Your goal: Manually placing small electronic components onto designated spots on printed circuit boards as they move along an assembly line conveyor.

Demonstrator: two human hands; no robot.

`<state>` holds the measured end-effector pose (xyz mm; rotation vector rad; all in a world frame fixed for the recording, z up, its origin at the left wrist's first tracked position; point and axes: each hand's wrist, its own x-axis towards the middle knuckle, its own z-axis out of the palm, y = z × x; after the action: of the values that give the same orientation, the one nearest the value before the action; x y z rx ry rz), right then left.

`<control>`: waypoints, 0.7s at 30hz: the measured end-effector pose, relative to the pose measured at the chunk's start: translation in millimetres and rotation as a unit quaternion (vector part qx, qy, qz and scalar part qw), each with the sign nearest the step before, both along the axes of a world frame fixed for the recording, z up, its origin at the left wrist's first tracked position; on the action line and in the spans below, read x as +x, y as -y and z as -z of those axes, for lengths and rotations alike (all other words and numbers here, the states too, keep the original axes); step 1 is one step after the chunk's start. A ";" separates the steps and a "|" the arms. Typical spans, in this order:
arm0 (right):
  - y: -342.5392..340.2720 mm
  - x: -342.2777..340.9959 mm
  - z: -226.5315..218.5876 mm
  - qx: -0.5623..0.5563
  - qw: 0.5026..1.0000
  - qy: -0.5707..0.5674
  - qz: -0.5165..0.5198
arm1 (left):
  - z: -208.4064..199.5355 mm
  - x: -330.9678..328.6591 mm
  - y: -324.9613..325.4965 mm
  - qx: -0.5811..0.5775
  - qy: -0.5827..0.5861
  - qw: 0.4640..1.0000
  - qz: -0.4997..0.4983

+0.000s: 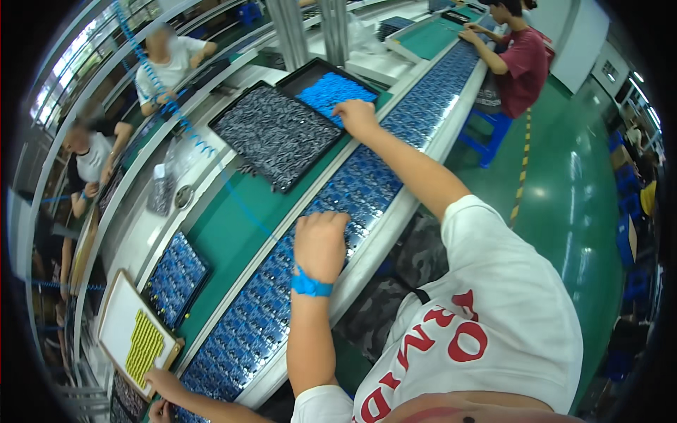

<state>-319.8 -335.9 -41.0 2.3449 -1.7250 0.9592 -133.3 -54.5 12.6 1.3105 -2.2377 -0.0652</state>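
My left hand [321,243], with a blue band [310,283] at its wrist, is over the line of blue circuit boards [356,187]. Its fingers curl down in a closed shape, and anything inside them is hidden. Farther off, my right hand [358,118] reaches to the near edge of a black tray of small bright blue parts [331,92]. The fingers there are bent together at the parts; whether one is pinched cannot be made out. Left of that hand is a black tray heaped with small dark grey parts [271,130].
Another person's hand [163,384] is at a white board with yellow parts [141,345]. Nearby are stacked circuit boards [178,275], a clear bottle [161,190] and a coiled blue hose [187,127]. A person in red [525,63] sits on a blue stool [486,137] farther along the line.
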 end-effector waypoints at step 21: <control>85.5 -106.3 46.4 0.004 0.970 0.197 -0.145 | 29.6 -26.0 7.7 0.021 0.039 0.999 0.016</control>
<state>-426.1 -421.4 -87.4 2.5975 -1.5138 1.5606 -159.3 -62.2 -17.0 1.3209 -2.3345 -0.0757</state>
